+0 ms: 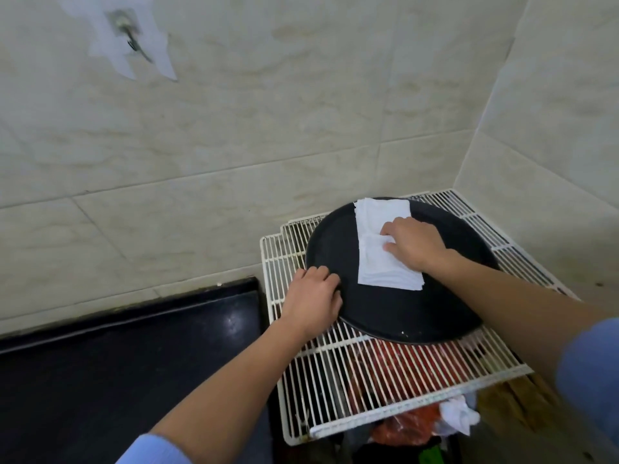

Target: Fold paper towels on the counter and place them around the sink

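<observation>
One stack of white towels (pixel 382 252), folded into a long rectangle with layered edges, lies right of centre in the frame on a round black tray (pixel 402 313). Our right hand (pixel 413 244) curls its fingers onto the middle of the stack, pinching a fold. Our left hand (pixel 313 298) grips the tray's left rim with curled fingers. We see the tray sitting on a white wire rack (pixel 335 380), and blurred red items (pixel 402 356) show through its bars. At lower left lies a glossy black counter (pixel 117 363).

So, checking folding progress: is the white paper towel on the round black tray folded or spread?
Folded: the white paper towel shows stacked edges at its near end; right hand holds it.
</observation>
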Demonstrator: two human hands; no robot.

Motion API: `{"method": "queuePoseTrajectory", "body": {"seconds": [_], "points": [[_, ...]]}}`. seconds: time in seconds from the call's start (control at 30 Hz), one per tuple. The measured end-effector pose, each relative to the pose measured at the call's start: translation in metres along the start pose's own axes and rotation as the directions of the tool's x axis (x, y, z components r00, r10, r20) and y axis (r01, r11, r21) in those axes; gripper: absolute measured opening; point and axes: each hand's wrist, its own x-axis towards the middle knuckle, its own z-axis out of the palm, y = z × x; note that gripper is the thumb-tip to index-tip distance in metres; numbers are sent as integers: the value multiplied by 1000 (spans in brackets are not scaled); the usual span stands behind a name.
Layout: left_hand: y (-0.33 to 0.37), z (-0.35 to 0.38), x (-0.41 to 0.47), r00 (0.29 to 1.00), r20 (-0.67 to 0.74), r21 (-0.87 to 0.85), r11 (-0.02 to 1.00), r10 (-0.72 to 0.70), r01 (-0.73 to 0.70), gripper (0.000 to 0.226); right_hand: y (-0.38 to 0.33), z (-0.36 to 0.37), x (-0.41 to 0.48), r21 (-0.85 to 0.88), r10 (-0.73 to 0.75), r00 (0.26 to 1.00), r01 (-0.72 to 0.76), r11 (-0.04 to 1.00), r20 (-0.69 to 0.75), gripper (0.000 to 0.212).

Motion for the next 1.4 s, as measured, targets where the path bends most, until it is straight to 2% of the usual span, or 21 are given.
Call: {"method": "queuePoseTrajectory", "body": {"seconds": [0.1, 0.17, 0.23, 0.33, 0.43, 0.67, 0.73, 0.83, 0.93, 1.0, 1.23, 1.4], "points": [[-3, 3, 0, 1000, -17, -3, 1000, 9, -9, 24, -6, 7, -12, -98, -27, 988, 12, 995, -154, 35], [-5, 6, 0, 999, -32, -3, 1000, 10, -10, 24, -12, 13, -22, -9, -82, 973, 82, 997, -217, 39], [-4, 8, 0, 999, -49, -11, 1000, 7, -7, 24, -18, 22, -32, 95, -135, 975, 153, 984, -174, 48], [-5, 9, -1, 999, -52, -7, 1000, 4, -5, 26, -21, 39, -40, 90, -153, 987, 157, 984, -48, 60], [-4, 9, -2, 999, -37, -3, 1000, -3, 3, 32, -21, 43, -40, 73, -143, 990, 144, 987, -18, 61], [-13, -8, -17, 991, -117, -51, 997, -58, 53, 19, -23, 28, -37, 64, -142, 988, 138, 988, 64, 59], [-24, -20, -35, 985, -140, -38, 994, -102, 98, 18, -30, 17, -40, 65, -120, 993, 118, 991, 22, 56], [-44, -39, -72, 977, -111, -32, 983, -185, 182, 19, -57, -3, -45, 87, -143, 978, 157, 984, -150, 48], [-68, -54, -123, 952, -68, -34, 954, -300, 298, 20, -114, -18, -56, 114, -268, 928, 305, 946, -260, 40], [-86, -66, -165, 922, -26, -9, 922, -387, 387, 23, -162, -23, -66, 114, -360, 891, 402, 908, -277, 35], [-162, -123, -369, 792, -11, 107, 786, -611, 608, 19, -373, -8, -134, 134, -592, 789, 612, 779, -163, 33], [-206, -172, -537, 635, -54, 180, 618, -771, 765, 18, -535, 9, -199, 137, -769, 630, 775, 617, -103, 31]]}}
